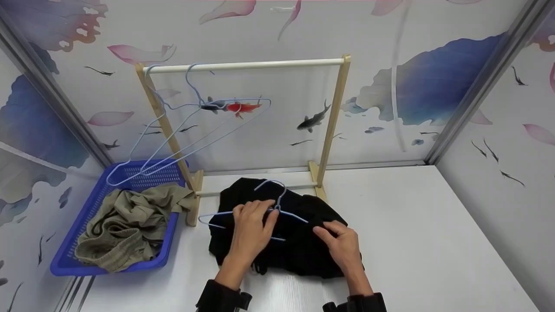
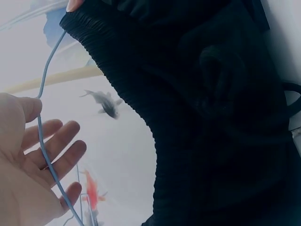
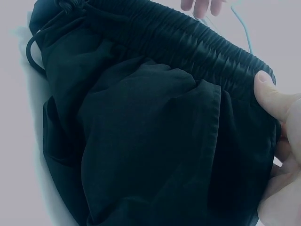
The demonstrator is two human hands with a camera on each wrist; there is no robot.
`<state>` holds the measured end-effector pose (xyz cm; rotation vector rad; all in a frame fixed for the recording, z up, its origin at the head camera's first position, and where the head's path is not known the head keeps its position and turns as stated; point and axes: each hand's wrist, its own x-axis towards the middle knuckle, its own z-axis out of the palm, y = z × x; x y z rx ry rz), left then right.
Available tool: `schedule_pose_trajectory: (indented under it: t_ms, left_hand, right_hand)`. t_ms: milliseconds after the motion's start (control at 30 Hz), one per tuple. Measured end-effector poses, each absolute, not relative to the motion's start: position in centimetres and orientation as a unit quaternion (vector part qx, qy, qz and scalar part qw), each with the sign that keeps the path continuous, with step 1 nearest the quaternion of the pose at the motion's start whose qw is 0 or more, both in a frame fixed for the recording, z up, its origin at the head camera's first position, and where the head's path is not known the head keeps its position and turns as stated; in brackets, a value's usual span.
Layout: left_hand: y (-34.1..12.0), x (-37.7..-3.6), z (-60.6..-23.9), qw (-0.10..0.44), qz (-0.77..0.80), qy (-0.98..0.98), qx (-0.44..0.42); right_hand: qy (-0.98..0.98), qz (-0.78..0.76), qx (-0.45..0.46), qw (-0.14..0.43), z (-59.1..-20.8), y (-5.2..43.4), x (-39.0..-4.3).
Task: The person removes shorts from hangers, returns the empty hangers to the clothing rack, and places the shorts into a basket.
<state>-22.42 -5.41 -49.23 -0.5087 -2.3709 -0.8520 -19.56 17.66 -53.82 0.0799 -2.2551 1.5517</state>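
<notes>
A pair of black trousers or shorts (image 1: 299,255) with a gathered elastic waistband (image 3: 188,37) and a drawstring (image 2: 294,101) lies bunched on the table. The leg length is hidden. My left hand (image 1: 251,229) holds a light blue wire clothes hanger (image 1: 295,216) near its neck; in the left wrist view, the thumb lies against the wire (image 2: 45,155) and the fingers are loosely bent. One arm of the hanger reaches into the waistband on the right. There my right hand (image 1: 342,245) pinches the waistband's end, its thumb (image 3: 270,89) on the outside of the cloth.
Behind the garment stands a wooden rack with a white rail (image 1: 260,65). Two blue wire hangers (image 1: 190,113) hang at its left end. A blue plastic basket (image 1: 65,264) at the left holds olive-green clothing (image 1: 121,234). Printed walls enclose the white table (image 1: 425,242).
</notes>
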Motion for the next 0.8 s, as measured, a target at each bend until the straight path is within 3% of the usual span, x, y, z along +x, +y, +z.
schedule_pose_trajectory:
  t_ms: [800]
  left_hand:
    - [-5.33,-22.87,-49.49,0.276,-0.371,-0.871,-0.166]
  right_hand:
    - [-0.775,0.574,0.076,0.254,-54.5,17.28,-19.75]
